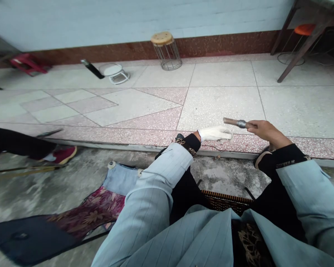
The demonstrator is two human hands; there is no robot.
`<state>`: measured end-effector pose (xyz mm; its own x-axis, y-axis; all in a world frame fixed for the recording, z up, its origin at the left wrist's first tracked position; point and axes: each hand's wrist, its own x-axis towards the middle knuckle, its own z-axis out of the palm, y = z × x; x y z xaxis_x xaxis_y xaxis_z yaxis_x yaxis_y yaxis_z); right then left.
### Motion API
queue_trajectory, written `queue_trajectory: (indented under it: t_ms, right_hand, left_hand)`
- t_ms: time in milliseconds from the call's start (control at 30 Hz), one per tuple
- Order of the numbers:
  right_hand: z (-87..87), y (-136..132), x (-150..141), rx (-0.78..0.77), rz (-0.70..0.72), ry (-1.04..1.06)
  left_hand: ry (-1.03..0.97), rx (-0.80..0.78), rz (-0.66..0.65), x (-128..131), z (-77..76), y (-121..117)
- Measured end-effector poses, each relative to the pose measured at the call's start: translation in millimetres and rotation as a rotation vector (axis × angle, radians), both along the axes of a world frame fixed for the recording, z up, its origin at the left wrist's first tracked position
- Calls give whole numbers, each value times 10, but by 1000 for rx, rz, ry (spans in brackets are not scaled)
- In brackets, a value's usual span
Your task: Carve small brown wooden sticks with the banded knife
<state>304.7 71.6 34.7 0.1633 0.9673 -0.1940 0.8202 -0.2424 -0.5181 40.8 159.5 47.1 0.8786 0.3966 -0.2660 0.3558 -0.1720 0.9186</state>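
My right hand (267,131), bare, grips one end of a short brown stick (230,121) that looks wooden. Around its middle sits a silvery band (241,124), perhaps wound wire. The stick points left above the pinkish step edge. Just below and left of its tip is my left hand (215,133), in a white knitted glove, its fingers pressed together and slightly bent. Whatever may be between those fingertips is too small to make out. Beneath the glove a thin dark line (211,147), like a wire or thread, lies along the step.
A woven basket or seat (228,200) shows between my legs. To the left are a patterned cloth-covered chair (97,207) and another person's shoe (64,155). A wooden-topped wire stool (165,52), a low white stool (115,72) and a dark bottle (92,69) stand by the wall.
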Motion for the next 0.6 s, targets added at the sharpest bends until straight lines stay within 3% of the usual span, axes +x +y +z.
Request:
queue_trajectory:
  t_ms: [100, 200, 300, 400, 600]
  right_hand:
    - [-46, -12, -19, -153, 232, -75]
    - [-28, -48, -30, -331, 507, 123]
    - [39, -80, -21, -421, 658, 323]
    - [92, -85, -4, -405, 653, 346]
    - [32, -52, 16, -337, 511, 85]
  left_hand:
    - [24, 0, -3, -11, 39, -12]
    - [31, -19, -36, 22, 46, -8]
    - [19, -44, -80, 42, 45, 23]
    - [4, -57, -95, 32, 31, 67]
    - [-9, -116, -244, 67, 1, 55]
